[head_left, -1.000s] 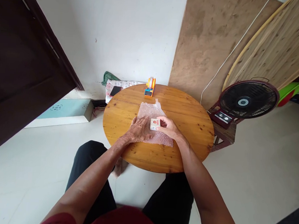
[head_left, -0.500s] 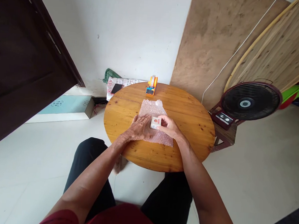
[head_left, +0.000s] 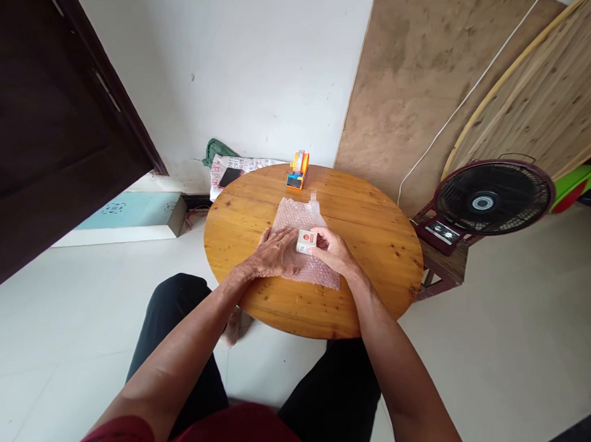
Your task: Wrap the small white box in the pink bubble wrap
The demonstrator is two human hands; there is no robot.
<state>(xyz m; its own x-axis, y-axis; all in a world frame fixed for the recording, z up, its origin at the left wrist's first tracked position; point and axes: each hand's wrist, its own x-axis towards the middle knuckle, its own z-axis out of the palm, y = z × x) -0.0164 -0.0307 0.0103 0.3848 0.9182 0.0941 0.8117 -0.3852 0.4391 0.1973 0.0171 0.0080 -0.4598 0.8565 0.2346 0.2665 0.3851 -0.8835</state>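
A sheet of pinkish bubble wrap [head_left: 296, 212] lies on the round wooden table [head_left: 378, 253]. My left hand [head_left: 276, 252] rests flat on its left part, fingers stretched out. On the wrap, just right of those fingers, is a small white box [head_left: 306, 241] with a red mark and red print on top. My right hand [head_left: 334, 252] grips this box from its right side between thumb and fingers. A strip of clear tape [head_left: 313, 197] sticks up at the wrap's far edge.
An orange and blue tape dispenser [head_left: 298, 170] stands at the table's far edge. Behind the table's left side, a dark phone-like object [head_left: 229, 177] lies on a printed white sack [head_left: 217, 189]. A black fan [head_left: 492, 198] sits on a wooden stool [head_left: 446, 263] to the right.
The tape strip at the wrap's far edge now points up, away from the sheet. Both hands and the box hold nearly the same place; the view shifts slightly.
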